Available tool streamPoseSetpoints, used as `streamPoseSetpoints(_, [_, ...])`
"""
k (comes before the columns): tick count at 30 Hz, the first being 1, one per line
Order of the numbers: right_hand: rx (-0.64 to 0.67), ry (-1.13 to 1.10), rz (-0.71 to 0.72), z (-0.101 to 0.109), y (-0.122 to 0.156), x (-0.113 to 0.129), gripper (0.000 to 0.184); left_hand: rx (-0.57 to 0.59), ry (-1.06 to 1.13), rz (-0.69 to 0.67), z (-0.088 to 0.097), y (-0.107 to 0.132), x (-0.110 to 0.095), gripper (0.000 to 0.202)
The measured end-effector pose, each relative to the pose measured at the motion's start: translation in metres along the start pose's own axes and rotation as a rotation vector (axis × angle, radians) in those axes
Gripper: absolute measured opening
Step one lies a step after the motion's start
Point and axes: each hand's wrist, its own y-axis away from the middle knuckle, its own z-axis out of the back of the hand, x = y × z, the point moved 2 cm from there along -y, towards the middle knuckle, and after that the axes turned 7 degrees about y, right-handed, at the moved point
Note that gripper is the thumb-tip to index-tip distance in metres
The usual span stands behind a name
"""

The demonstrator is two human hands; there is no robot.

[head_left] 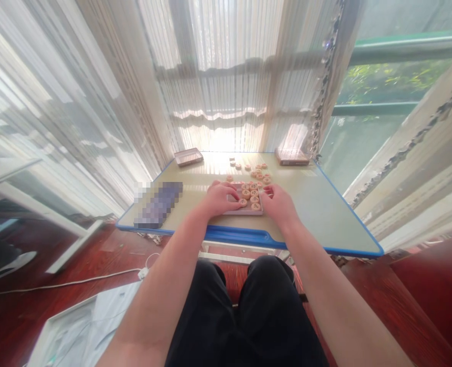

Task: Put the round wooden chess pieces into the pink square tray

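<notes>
Facing curtains (233,92), table (325,214) with discs (256,206)

The round pieces (255,206) are looking like smooth, matt wood, and their tray (244,213) is appearing as thin, see-through plastic. The desk (325,214) is showing a smooth top with a soft sheen, its edging (237,234) resembling glossy plastic. The curtains (229,41) are looking like sheer cloth, the trousers (275,316) like matt cloth, the floor (122,260) like polished wood.

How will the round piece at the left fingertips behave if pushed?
The round piece lies face up, so should slide rather than roll. Its chunky disc shape suggests it's stiff. The raised tray rim would probably stop it.
</notes>
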Motion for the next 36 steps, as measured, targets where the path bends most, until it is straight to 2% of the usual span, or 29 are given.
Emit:
streamPoseSetpoints(6, [0.039,0.012,0.037,-0.0023,0.0003,0.0007,0.027,0.017,0.04,0.0,-0.0012,-0.0024,0.0014,0.032])
streamPoseSetpoints(13, [0.027,0.011,0.045,-0.0024,-0.0011,-0.0007,0.028,0.039,0.063,0.037,-0.0022,-0.0027,0.0016,0.022])
streamPoseSetpoints(22, [0.034,-0.009,0.043,0.0001,0.0005,0.0012,0.026,0.041,0.042,0.007,-0.0029,-0.0046,-0.0009,0.025])
streamPoseSetpoints(29, [0.015,-0.039,0.027,0.0019,-0.0004,0.0016,0.034,0.031,0.028,0.019,-0.0037,-0.005,-0.0025,0.026])
streamPoseSetpoints(36, [0.012,-0.037,0.032,0.0015,-0.0007,0.0015,0.034,0.033,0.036,0.025,-0.0041,-0.0051,-0.0011,0.028])
